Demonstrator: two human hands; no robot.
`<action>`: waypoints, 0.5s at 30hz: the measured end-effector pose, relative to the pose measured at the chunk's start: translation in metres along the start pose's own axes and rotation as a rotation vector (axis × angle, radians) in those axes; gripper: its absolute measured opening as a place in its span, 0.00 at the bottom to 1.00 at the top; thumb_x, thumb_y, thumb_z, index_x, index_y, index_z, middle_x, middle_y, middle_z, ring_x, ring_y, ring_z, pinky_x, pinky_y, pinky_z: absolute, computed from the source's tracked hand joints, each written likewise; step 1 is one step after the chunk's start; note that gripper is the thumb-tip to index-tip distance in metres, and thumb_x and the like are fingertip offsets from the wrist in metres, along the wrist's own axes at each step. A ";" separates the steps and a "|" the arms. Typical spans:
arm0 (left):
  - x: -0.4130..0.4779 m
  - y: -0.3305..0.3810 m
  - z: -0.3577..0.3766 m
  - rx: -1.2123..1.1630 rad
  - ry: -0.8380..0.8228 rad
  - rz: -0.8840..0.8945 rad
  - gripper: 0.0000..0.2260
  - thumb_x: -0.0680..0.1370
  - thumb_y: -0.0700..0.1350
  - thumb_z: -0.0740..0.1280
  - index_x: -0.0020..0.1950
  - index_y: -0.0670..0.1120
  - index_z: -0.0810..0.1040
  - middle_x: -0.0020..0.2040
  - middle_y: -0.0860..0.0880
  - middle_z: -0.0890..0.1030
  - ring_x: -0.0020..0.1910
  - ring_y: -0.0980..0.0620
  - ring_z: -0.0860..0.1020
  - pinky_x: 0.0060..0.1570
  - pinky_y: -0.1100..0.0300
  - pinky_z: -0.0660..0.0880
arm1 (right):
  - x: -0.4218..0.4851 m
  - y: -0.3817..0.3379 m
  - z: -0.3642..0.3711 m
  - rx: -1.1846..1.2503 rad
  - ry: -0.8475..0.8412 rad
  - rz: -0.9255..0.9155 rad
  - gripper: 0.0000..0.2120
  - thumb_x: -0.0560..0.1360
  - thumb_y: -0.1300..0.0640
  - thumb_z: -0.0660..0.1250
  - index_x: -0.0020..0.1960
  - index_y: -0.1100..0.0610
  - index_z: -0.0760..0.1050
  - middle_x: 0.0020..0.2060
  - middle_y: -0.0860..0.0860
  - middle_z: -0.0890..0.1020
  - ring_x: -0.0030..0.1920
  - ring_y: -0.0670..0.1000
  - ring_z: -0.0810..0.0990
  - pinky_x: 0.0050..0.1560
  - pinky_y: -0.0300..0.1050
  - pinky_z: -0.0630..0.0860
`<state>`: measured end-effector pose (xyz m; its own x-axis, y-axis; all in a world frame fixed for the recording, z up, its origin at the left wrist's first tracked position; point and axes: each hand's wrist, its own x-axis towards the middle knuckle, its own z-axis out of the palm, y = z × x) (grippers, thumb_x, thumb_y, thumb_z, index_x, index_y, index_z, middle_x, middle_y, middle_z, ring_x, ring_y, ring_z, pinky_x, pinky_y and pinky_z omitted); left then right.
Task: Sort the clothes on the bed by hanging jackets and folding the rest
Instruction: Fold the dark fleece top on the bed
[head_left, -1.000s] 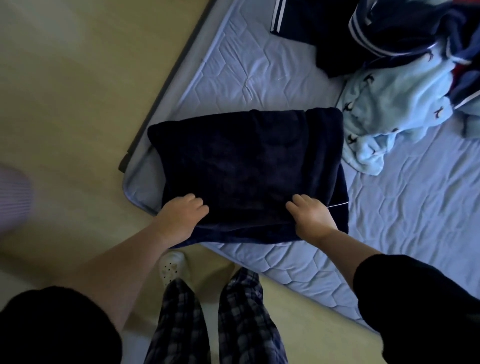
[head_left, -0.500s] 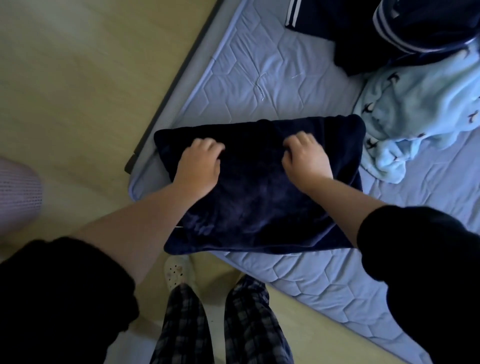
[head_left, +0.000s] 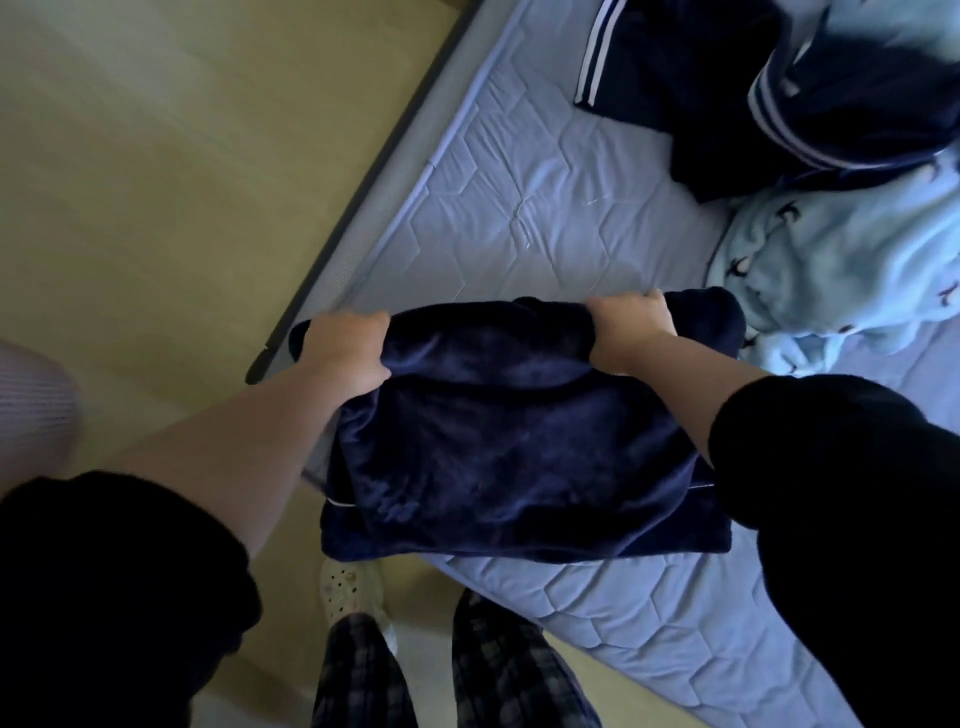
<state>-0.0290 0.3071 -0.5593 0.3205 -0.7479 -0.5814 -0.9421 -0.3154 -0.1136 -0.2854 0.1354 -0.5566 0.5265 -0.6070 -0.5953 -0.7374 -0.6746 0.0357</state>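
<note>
**Fold in progress: navy fleece, near corner of bed**

Progress: One item is in work. A navy fleece garment (head_left: 509, 457) lies on the near corner of the quilted blue mattress (head_left: 519, 208), already doubled into a rough rectangle, with white piping showing at its lower edges. Its near edge hangs slightly past the mattress corner. I judge this to be a fold partly made, not finished: the far edge is bunched and lifted, not laid flat.

Left to do: A light blue fleece garment (head_left: 831, 270) with small dark prints lies crumpled just beside the navy one, to its right. Beyond it sits a heap of navy clothes with white stripes (head_left: 727, 93), unfolded. Whether any of these is a jacket I cannot tell. No hanger or finished stack is in view. Most of the sorting appears to remain.

Hands: The left hand (head_left: 345, 353) grips the far left part of the garment's far edge, fingers curled over the cloth and thumb on the near side. The right hand (head_left: 631, 327) grips the same edge further right, fingers likewise wrapped around it. The hands are well apart, both clamped on the fleece.
</note>
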 end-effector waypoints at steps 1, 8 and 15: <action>0.002 -0.005 -0.011 0.007 0.030 -0.006 0.17 0.72 0.54 0.72 0.50 0.47 0.69 0.38 0.49 0.74 0.43 0.44 0.77 0.39 0.57 0.65 | 0.002 0.001 -0.015 0.022 0.028 0.013 0.13 0.66 0.57 0.65 0.50 0.51 0.72 0.42 0.50 0.79 0.47 0.55 0.76 0.63 0.52 0.61; 0.024 -0.032 -0.085 -0.110 0.277 -0.121 0.28 0.72 0.52 0.73 0.68 0.48 0.68 0.57 0.40 0.77 0.58 0.38 0.73 0.58 0.46 0.67 | 0.021 0.008 -0.078 0.172 0.388 0.087 0.18 0.68 0.59 0.67 0.57 0.57 0.71 0.55 0.56 0.76 0.58 0.58 0.71 0.68 0.58 0.59; -0.008 0.003 -0.034 -0.602 0.122 -0.274 0.31 0.76 0.46 0.69 0.75 0.45 0.61 0.71 0.40 0.64 0.70 0.40 0.63 0.67 0.46 0.66 | -0.020 0.018 0.002 0.548 0.166 0.417 0.36 0.73 0.49 0.69 0.75 0.56 0.56 0.73 0.57 0.60 0.72 0.60 0.59 0.72 0.56 0.59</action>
<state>-0.0308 0.2925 -0.5275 0.5826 -0.6437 -0.4962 -0.6169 -0.7477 0.2457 -0.3096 0.1362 -0.5457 0.1795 -0.8543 -0.4877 -0.9754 -0.0902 -0.2010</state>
